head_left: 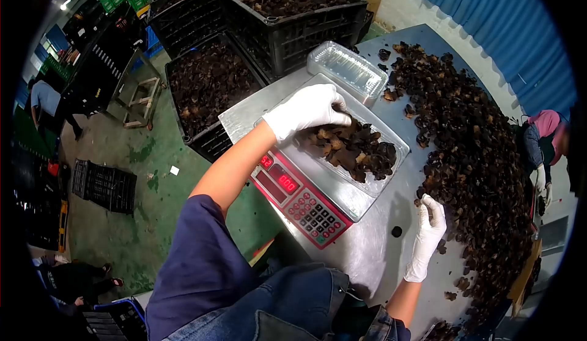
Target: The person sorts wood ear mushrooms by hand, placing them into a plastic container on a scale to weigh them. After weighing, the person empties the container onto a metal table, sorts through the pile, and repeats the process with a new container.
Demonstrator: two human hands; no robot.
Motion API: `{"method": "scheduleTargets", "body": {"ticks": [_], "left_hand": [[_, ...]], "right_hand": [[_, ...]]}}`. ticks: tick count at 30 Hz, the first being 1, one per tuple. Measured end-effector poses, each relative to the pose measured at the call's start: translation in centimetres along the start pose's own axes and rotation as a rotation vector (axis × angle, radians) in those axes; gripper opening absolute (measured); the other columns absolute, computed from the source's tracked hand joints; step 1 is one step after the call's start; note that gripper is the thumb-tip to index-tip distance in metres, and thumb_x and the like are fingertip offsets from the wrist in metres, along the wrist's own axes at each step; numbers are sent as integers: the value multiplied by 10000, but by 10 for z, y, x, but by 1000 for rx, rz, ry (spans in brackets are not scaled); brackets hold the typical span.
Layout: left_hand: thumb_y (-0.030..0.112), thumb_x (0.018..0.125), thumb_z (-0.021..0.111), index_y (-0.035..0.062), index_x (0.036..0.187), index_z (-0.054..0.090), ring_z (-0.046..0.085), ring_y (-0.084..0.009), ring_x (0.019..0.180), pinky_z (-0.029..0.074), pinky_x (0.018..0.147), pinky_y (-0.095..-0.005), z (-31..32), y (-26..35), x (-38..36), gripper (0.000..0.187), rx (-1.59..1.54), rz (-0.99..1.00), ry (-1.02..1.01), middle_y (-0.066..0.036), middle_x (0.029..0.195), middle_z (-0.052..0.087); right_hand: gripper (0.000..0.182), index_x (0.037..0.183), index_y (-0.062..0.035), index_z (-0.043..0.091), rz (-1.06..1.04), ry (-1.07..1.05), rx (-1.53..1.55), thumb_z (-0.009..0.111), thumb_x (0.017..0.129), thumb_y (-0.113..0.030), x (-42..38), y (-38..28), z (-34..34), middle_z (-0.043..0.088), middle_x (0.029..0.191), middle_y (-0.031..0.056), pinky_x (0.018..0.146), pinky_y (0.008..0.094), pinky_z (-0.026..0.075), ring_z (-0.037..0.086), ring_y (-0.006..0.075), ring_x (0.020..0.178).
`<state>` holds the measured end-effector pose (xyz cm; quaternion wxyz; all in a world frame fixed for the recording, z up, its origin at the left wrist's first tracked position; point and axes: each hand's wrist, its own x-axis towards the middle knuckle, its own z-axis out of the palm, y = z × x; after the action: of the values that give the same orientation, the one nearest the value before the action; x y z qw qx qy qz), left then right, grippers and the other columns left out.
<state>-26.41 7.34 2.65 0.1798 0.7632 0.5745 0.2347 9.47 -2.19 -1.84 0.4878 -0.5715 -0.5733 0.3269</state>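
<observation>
My left hand (pixel 312 112), in a white glove, reaches over a clear plastic tray (pixel 391 173) on the scale. Its fingers are curled closed against the dark wood ear mushrooms (pixel 361 154) heaped in that tray; the fingertips are partly hidden. The red and white digital scale (pixel 306 209) lights up 0.00 on one display. At the near edge of the big mushroom pile (pixel 471 151), my gloved right hand (pixel 428 234) is closed in a pinch, with a small dark mushroom piece at its fingertips. Behind the tray stands a stack of clear containers (pixel 348 69).
Black crates of mushrooms (pixel 211 87) stand left of the metal table (pixel 382 243). A small dark round piece (pixel 397 231) lies near the scale. A person in a pink head covering (pixel 544 136) works at the right. Another person (pixel 46 106) bends at the far left.
</observation>
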Motion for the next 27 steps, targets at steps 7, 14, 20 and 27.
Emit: {"method": "scheduleTargets", "body": {"ticks": [7, 14, 20, 27], "left_hand": [[115, 724, 770, 46, 854, 703, 663, -269, 828, 517, 776, -345, 7, -14, 21, 162, -27, -40, -58, -107, 853, 683], [13, 708, 706, 18, 797, 665, 604, -127, 687, 503, 661, -277, -8, -7, 21, 98, -171, -9, 66, -52, 712, 646], [21, 748, 648, 20, 820, 643, 602, -138, 693, 506, 661, -278, 1, 91, -38, 72, -352, 125, 334, -56, 765, 626], [84, 830, 625, 80, 983, 640, 653, -268, 838, 531, 712, -385, 224, 202, -86, 154, -305, 327, -150, -98, 951, 615]], "right_hand": [[172, 1038, 18, 682, -58, -30, -99, 595, 895, 58, -8, 2, -12, 642, 1040, 68, 895, 269, 453, 599, 154, 991], [151, 1017, 0, 688, -59, 9, -175, 623, 889, 46, -24, 13, -35, 637, 991, 39, 756, 246, 450, 570, 126, 862], [125, 1009, -2, 686, 24, 62, -156, 629, 902, 29, -51, 67, -66, 624, 959, 31, 727, 239, 457, 562, 110, 818], [167, 1095, 29, 666, 109, 189, -168, 605, 944, -9, -82, 98, -92, 620, 1002, 30, 795, 244, 473, 578, 123, 871]]}}
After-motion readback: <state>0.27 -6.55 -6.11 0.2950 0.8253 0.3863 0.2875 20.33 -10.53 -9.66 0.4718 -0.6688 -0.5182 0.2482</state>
